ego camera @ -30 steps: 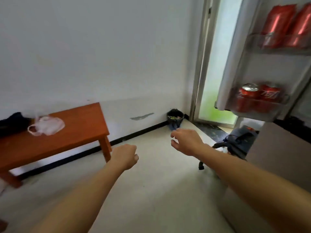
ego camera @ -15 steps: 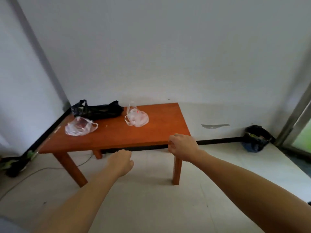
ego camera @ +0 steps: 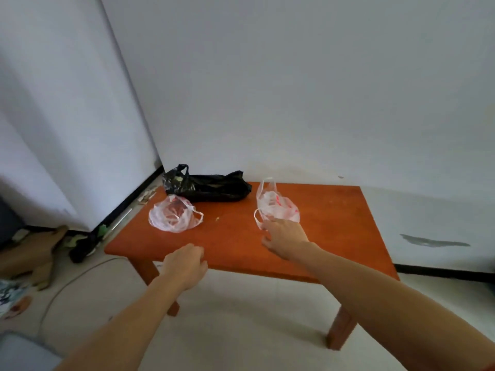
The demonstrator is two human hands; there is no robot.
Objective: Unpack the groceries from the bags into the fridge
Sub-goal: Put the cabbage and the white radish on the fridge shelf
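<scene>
Three bags lie on a low orange wooden table (ego camera: pixel 235 245). A black plastic bag (ego camera: pixel 209 186) lies flat at the back. In front of it on the left sits a clear bag (ego camera: pixel 172 217) with something reddish inside. On the right sits a clear bag with red print (ego camera: pixel 277 207), handles up. My right hand (ego camera: pixel 285 234) reaches over the table and its fingertips are at the near edge of that printed bag; I cannot tell whether they touch it. My left hand (ego camera: pixel 184 266) hovers at the table's front edge, fingers loosely curled, holding nothing. The fridge is out of view.
The table stands against a white wall (ego camera: pixel 294 89) near a corner. Left of it on the floor lie cardboard (ego camera: pixel 29 253), dark clutter (ego camera: pixel 83 247) and a cable (ego camera: pixel 80 274). Pale tiled floor (ego camera: pixel 241 330) spreads in front of the table.
The view has turned left from the open fridge door to the table and come closer. My right hand has stretched forward to the printed bag; my left hand has risen to the table's front edge.
</scene>
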